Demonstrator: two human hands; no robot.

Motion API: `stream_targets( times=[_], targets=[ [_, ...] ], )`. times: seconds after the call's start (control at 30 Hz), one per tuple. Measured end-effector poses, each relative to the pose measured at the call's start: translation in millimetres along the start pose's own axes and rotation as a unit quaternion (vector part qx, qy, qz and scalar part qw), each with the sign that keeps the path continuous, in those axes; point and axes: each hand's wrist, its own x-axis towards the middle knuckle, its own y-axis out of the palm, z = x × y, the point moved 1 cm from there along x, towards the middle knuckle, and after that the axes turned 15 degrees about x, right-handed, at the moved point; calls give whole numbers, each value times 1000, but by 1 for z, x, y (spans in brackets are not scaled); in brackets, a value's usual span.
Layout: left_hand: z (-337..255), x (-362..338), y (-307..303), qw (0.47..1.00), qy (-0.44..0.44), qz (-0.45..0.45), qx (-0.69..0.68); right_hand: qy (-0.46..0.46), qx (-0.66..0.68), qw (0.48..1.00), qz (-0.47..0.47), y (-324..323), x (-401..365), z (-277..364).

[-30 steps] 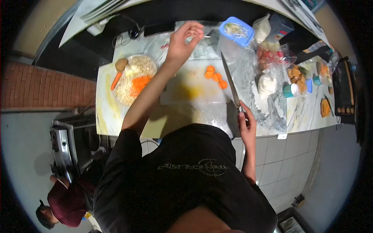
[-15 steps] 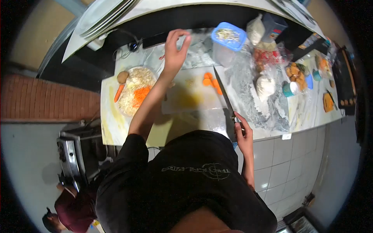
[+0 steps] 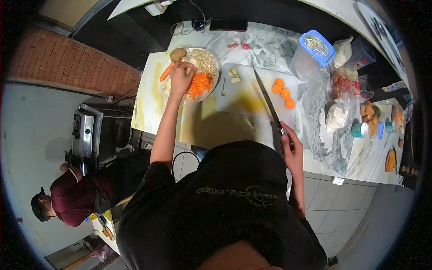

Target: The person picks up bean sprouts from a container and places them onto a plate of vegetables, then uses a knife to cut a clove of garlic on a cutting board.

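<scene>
My left hand point(image 3: 181, 77) is over the plate point(image 3: 215, 85), its fingers curled down and pressed together among the shredded vegetables; whatever they grip is hidden. Around it lie pale bean sprouts point(image 3: 202, 59), orange carrot shreds point(image 3: 200, 84), a brown potato point(image 3: 178, 55) and a whole carrot point(image 3: 167, 72). In my right hand point(image 3: 292, 146) is the handle of a long kitchen knife point(image 3: 268, 100), its blade lying across the white cutting board point(image 3: 243, 92). Several carrot slices point(image 3: 285, 93) sit right of the blade. Garlic cloves point(image 3: 234, 74) lie to its left.
Small shallots point(image 3: 245, 46) and a phone point(image 3: 228, 25) lie behind the board. A blue-rimmed plastic container point(image 3: 310, 56) stands back right, near a bag of white powder point(image 3: 337, 116) and a small tub point(image 3: 358, 129). A co-worker point(image 3: 74, 195) stands by the stove point(image 3: 85, 130) at left.
My left hand has gone from above the back of the board to the plate at left, and its fingers have closed. The knife stays in my right hand. The view has swung.
</scene>
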Motion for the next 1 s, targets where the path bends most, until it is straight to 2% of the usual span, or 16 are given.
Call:
stream_targets(
  times=[0.03, 0.1, 0.13, 0.2, 0.43, 0.53, 0.57, 0.63, 0.67, 0.73, 0.83, 1.0],
  targets=[
    [-2, 0, 4, 1000, 7, 21, 8, 1, -1, 1000, 1, 1, -2, 3],
    [-8, 0, 11, 1000, 0, 17, 10, 124, 9, 992, -12, 0, -6, 14],
    [-12, 3, 15, 1000, -1, 17, 13, 121, 9, 993, -13, -1, -6, 8],
    [-13, 9, 20, 1000, 12, 13, 12, -61, 1, 998, 1, -3, -6, -8],
    [-8, 16, 14, 1000, 18, 2, 15, -66, 30, 997, -26, -4, -14, -16],
    [1, 24, 9, 997, -33, 9, -62, -66, 26, 997, -18, -4, -10, -22],
    [5, 28, 10, 987, -50, 18, -149, -85, 18, 996, -15, -3, -8, -24],
    [9, 27, 15, 943, -86, 43, -317, -97, 12, 995, -13, -1, -8, -23],
    [12, 24, 17, 943, -90, 47, -316, -79, 20, 997, -12, -2, -8, -21],
    [5, 24, 8, 873, -102, 92, -467, -59, 27, 998, -8, -2, -8, -21],
    [-6, 19, -3, 868, -150, 125, -457, -59, 26, 998, -8, -3, -5, -21],
    [-29, 17, -5, 887, -121, 115, -430, -57, 21, 998, -7, 2, -2, -15]
  ],
)
